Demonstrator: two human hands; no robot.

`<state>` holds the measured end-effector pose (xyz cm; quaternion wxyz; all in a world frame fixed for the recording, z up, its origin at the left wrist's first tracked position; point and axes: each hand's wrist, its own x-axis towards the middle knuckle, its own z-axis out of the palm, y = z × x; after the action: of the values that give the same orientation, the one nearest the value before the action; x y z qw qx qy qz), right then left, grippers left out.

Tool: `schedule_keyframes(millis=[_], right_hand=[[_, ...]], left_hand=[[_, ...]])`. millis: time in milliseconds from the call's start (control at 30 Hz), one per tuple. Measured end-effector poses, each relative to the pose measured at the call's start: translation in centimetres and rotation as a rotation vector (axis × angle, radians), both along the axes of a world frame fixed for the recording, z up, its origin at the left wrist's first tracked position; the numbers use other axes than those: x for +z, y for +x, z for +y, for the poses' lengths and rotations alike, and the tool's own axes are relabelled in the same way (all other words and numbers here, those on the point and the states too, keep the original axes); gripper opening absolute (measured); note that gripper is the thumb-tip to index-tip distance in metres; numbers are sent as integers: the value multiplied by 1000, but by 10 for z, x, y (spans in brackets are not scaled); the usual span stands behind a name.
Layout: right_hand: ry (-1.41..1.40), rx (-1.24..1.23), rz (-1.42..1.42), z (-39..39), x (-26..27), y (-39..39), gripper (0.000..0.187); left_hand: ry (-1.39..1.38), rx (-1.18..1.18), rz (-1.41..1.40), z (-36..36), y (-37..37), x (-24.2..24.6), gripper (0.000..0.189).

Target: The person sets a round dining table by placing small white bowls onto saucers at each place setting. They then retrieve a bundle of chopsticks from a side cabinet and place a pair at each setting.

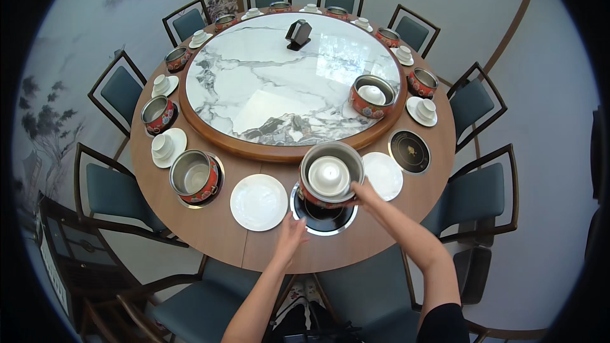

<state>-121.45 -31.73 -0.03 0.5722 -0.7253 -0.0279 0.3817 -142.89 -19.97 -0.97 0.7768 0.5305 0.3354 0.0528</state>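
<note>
My right hand [362, 194] grips the right rim of a red floral metal pot [312, 196]. White stacked dishware [329, 176] sits inside that pot. The pot is tilted above a round black induction hob [324, 221] with a silver ring, set in the table. Just left of the hob, my left hand [293, 233] is empty with its fingers apart. A white plate [259, 202] lies left of the hob, and another white plate [382, 176] is to its right, partly behind my right hand. A second red pot [373, 96] holding white dishware stands on the marble turntable.
The wooden table [228, 243] carries a marble turntable [286, 71] with a dark stand [299, 35]. Red pots [193, 176] and plates with white cups [163, 146] ring it. A bare hob [410, 151] lies to the right. Chairs [476, 195] surround the table.
</note>
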Motion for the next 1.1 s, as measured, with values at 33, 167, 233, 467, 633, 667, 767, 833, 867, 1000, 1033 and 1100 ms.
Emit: schedule_keyframes(millis=[33, 167, 233, 467, 633, 667, 767, 833, 867, 1000, 1033, 1100], right_hand=[[-42, -49, -4, -4, -10, -9, 56], [-129, -176, 8, -13, -47, -36, 58], [-47, -180, 72, -18, -65, -39, 62], [17, -256, 206, -19, -115, -45, 59], [-2, -311, 139, -16, -103, -56, 53], [12, -315, 142, -16, -95, -59, 53], [27, -272, 156, -25, -79, -64, 52], [-165, -271, -264, -28, -74, -66, 52], [-356, -282, -691, -29, -74, -69, 51], [-352, 4, -1189, -25, -37, -57, 47], [-426, 92, -1124, -19, -36, -53, 42], [-571, 267, -989, -3, -41, -48, 34]], left_hand=[[-54, 0, 12, -3, 15, 0, 60], [-200, 7, 30, -14, 45, -18, 57], [-150, 20, 31, -18, 50, -36, 53], [-77, 51, 100, -12, 57, -56, 45], [-98, 75, 129, -16, 58, -63, 43], [-112, 55, 135, -15, 57, -63, 45], [-134, 42, 109, -17, 51, -59, 46], [-175, 110, 61, -19, 43, -61, 47], [-194, 147, 38, -20, 38, -62, 48], [-100, 179, 47, -30, 17, -41, 46], [-54, 166, 50, -31, 12, -37, 45], [19, 131, 42, -33, 5, -38, 42]])
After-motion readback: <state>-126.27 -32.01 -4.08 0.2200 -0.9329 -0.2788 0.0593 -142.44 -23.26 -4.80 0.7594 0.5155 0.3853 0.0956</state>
